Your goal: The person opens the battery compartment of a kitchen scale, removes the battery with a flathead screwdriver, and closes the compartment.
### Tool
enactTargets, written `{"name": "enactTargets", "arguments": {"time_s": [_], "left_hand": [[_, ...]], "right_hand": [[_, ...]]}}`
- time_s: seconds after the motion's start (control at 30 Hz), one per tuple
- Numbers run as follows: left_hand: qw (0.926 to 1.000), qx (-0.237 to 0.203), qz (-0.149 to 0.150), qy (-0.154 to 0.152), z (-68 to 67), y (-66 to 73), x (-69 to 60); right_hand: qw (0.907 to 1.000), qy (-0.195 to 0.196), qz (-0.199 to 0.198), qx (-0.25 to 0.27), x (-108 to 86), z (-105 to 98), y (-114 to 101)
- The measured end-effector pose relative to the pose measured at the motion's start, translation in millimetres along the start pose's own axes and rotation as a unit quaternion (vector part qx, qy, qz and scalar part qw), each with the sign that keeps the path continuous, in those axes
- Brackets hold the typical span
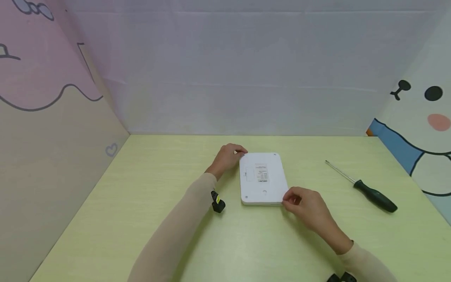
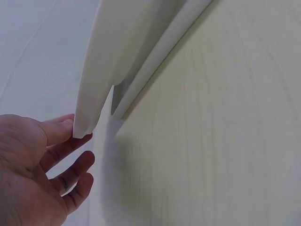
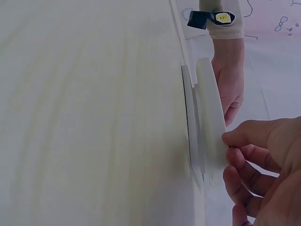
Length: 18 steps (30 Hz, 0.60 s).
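A flat white plastic device (image 1: 276,178) with rounded corners lies on the table, its printed label (image 1: 261,172) facing up. My left hand (image 1: 227,156) pinches its far left corner. In the left wrist view, thumb and index finger hold that corner while the other fingers curl loosely below. At the near right corner, my right hand (image 1: 308,205) pinches the edge between thumb and fingers. Both wrist views show a thick white upper part (image 3: 214,117) with a narrow gap above a thinner lower part (image 3: 190,120). The side facing the table is hidden.
A screwdriver (image 1: 375,197) with a dark green handle lies to the right, its tip pointing away to the left. A pale wood-grain table (image 1: 158,168) is bounded by a white wall sheet (image 1: 239,78) behind and printed panels on both sides.
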State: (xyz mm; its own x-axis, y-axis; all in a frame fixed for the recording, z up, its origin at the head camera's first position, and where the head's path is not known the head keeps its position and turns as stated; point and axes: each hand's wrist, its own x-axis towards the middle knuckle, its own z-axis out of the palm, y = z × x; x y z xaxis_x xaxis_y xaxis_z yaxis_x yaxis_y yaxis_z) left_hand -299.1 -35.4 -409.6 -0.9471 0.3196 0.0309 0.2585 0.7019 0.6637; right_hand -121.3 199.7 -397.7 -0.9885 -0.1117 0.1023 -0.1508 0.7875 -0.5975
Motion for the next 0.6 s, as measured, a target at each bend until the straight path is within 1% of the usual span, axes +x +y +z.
{"name": "enactTargets", "arguments": {"time_s": [0.13, 0.4, 0.6], "left_hand": [[0.9999, 0.009, 0.007, -0.001, -3.5, -1.2, -3.5], [0.9990, 0.043, 0.010, -0.007, -10.7, -0.8, -9.6], [0.9984, 0.051, 0.021, -0.008, -16.4, -3.9, -12.6]], "right_hand": [[0.9999, 0.008, 0.008, -0.006, 0.3, -2, 3], [0.9988, 0.024, 0.034, -0.024, 0.0, -6, 8], [0.9979, 0.023, 0.046, -0.038, 0.4, -8, 12]]}}
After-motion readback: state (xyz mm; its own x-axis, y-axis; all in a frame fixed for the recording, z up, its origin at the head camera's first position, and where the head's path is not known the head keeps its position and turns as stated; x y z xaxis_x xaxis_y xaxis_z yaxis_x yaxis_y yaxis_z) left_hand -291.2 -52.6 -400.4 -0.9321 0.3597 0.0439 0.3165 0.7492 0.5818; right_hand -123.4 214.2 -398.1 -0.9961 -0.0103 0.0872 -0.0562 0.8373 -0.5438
